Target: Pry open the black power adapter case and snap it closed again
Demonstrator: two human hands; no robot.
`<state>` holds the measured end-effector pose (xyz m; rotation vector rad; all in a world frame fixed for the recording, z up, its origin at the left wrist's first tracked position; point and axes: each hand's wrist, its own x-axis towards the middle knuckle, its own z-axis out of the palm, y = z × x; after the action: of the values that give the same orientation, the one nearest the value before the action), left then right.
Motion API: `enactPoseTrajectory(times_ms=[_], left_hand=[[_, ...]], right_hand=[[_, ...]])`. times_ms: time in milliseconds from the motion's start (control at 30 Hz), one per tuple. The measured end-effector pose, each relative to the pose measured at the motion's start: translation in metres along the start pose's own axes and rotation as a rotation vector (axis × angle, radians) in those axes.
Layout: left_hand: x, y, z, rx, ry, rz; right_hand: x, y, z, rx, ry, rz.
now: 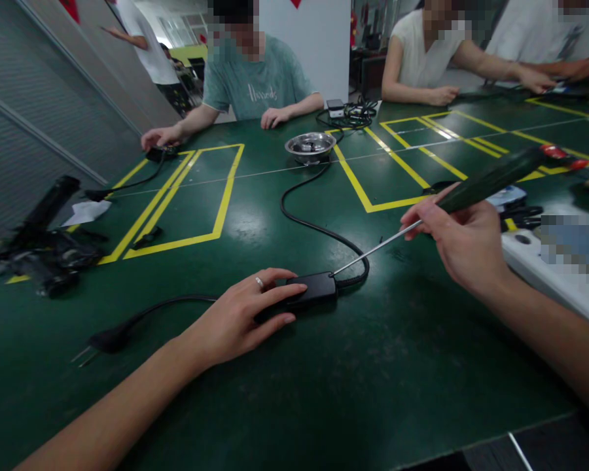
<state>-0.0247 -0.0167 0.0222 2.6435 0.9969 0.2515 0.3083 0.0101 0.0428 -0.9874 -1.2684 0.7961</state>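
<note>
Gripping the adapter (pixel 319 288) beneath it, the left hand (pixel 243 313) lay left of the screwdriver (pixel 495 178) which the right hand (pixel 468 245) held.

Soft light (pixel 248 226) is reflected on the green worktop (pixel 373 386), marked with yellow tape (pixel 228 190). Its left edge is flanked by a grey wall (pixel 19 124); beyond the far edge, a white panel (pixel 324 59) is seen.

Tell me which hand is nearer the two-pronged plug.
Left. The left hand holds the black box, right of the plug; the right hand is farther right, past the box, holding a screwdriver.
</note>
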Motion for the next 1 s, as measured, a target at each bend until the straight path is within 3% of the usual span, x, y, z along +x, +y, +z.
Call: enactPoseTrajectory(times_ms=[233, 567, 833, 1000], left_hand=[[0.0007, -0.0025, 0.0041, 0.000, 0.039, -0.018], [0.0007, -0.0029, 0.0057, 0.012, 0.079, -0.040], [0.0005, -0.0049, 0.0060, 0.073, 0.086, -0.054], [0.0004, -0.0064, 0.0075, 0.080, 0.097, -0.049]], right_hand=[[0.0035, 0.0042, -0.0040, 0.252, -0.048, 0.044], [0.0054, 0.0072, -0.0035, 0.069, 0.034, 0.028], [0.0050, 0.0061, -0.0047, 0.321, -0.081, 0.078], [0.0061, 0.0046, -0.0053, 0.232, -0.006, 0.055]])
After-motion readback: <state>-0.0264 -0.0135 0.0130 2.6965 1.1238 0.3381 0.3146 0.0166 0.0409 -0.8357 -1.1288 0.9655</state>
